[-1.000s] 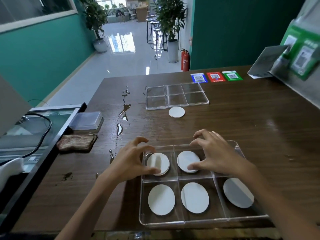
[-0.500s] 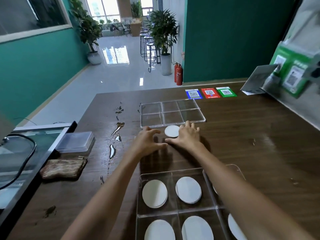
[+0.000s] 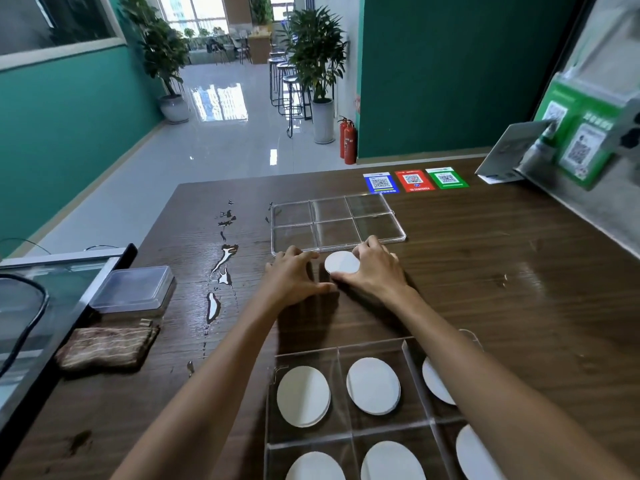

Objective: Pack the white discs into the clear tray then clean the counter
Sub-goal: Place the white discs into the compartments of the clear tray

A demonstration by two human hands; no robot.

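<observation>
A loose white disc [image 3: 341, 263] lies on the brown counter [image 3: 485, 289], just in front of a flat clear divided tray [image 3: 337, 223]. My right hand [image 3: 375, 271] curls round the disc, with its thumb at the near edge and its fingers at the far right edge. My left hand [image 3: 292, 277] rests on the counter just left of the disc, fingers spread and holding nothing. Close to me stands a deeper clear compartment tray [image 3: 341, 351] with several white discs [image 3: 373, 385] in its cells. My right forearm hides part of that tray.
A streak of spilled water [image 3: 221, 268] runs down the counter's left side. A brown folded cloth [image 3: 105, 346] and a clear lidded box [image 3: 135, 291] sit at the left edge. QR stickers [image 3: 414, 180] and a card stand [image 3: 512, 157] are at the far right.
Both hands left the near tray and reached forward to the loose disc. Over the last half second, my right fingers closed round its rim.
</observation>
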